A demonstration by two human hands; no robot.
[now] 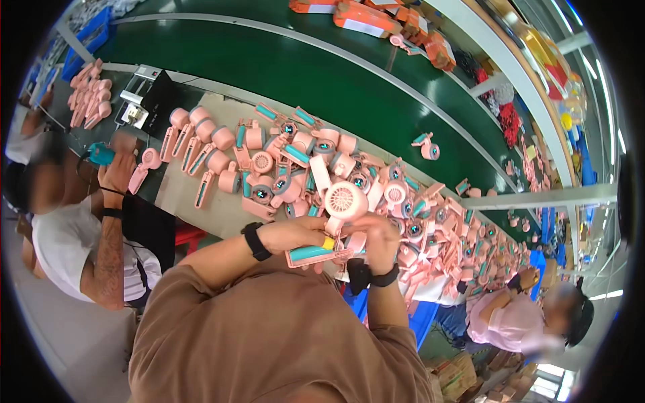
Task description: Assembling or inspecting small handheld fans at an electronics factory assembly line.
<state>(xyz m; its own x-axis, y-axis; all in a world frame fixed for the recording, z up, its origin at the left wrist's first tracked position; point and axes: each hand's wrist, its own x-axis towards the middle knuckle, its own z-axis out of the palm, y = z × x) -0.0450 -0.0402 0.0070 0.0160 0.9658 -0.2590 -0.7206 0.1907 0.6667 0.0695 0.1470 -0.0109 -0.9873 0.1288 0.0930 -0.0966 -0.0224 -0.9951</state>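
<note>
Close in front of my chest is a pink handheld fan (316, 256), its handle casing uncovered so that a long teal cell shows inside. My left hand (293, 234) is closed around this fan, with a small yellow piece near its fingertips. On the fan's head end, the fingers of my right hand (377, 233) are curled in, slightly blurred and partly hidden. Just beyond both hands, a larger-looking pink fan with a round grille (345, 201) stands out from the pile. Many similar fans (295, 153) lie heaped on the worktable, some with uncovered handles and teal cells.
A green conveyor belt (269, 64) runs behind the beige table surface (218, 111). Orange packages (366, 20) sit on its far side. At left, a co-worker (80, 242) holds a teal tool (101, 154) beside a small machine (139, 97). Another co-worker (504, 316) sits at right.
</note>
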